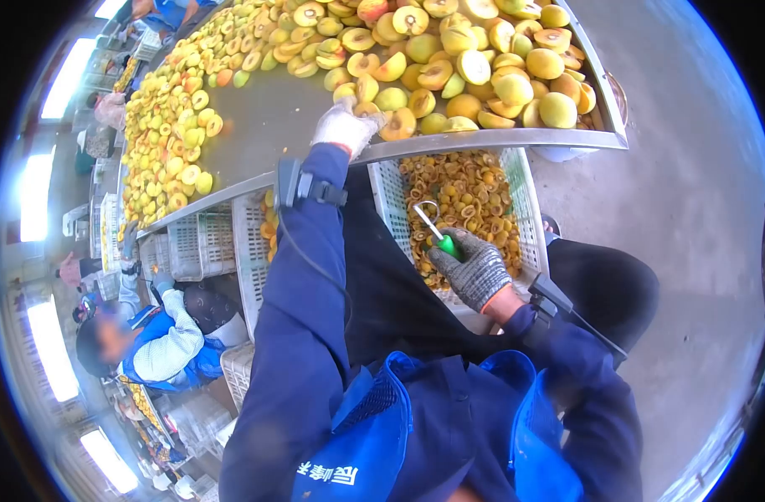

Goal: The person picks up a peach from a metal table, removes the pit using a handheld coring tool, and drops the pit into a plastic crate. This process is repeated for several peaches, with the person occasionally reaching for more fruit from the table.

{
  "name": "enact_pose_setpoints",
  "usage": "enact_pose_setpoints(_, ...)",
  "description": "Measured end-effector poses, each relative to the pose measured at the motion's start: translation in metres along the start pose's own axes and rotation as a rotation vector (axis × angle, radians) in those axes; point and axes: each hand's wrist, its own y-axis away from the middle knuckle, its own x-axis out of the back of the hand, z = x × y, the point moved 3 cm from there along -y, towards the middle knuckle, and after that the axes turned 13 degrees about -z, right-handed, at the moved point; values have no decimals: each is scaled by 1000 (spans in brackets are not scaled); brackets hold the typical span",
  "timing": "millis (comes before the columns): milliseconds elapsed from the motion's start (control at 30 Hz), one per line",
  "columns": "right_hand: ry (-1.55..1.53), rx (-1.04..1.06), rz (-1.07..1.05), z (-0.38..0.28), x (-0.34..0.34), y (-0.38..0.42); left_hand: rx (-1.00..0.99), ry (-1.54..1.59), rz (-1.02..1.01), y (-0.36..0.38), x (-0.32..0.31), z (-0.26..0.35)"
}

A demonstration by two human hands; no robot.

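Note:
My left hand [344, 130], in a white glove, reaches over the metal table's near edge. Its fingers close around a peach half [367, 109], partly hidden by the glove. Another cut half [398, 125] lies just right of the fingertips. In a grey knitted glove, my right hand [476, 269] grips the green handle of a looped pitting tool [433, 224]. The tool's metal shaft and wire loop point up and left, over a white crate [526, 213] full of brownish cut fruit pieces [462, 188] below the table.
Yellow peach halves [474, 67] are heaped across the metal table [261, 117], which has a raised rim [500, 140]. More plastic crates [200, 244] stand under it. At left, a person in a blue apron [169, 343] sits beside the table. Cables run along both my forearms.

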Motion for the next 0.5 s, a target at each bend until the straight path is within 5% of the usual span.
enact_pose_setpoints(167, 174, -42, -4, -27, 12, 4, -67, 131, -93, 1, 2, 3)
enact_pose_setpoints(300, 71, -25, 63, -8, 17, -4, -99, 1354, 30, 66, 14, 26)
enact_pose_setpoints(367, -31, -47, 20, -26, 18, 1, -170, 1807, -286, 89, 11, 37)
enact_pose_setpoints(433, -270, 263, 12, -41, 17, 1, -235, 1865, -335, 111, 2, 49)
enact_pose_setpoints(500, -333, 275, -21, -57, 22, 4, -323, 1987, -371, 126, -12, 60)
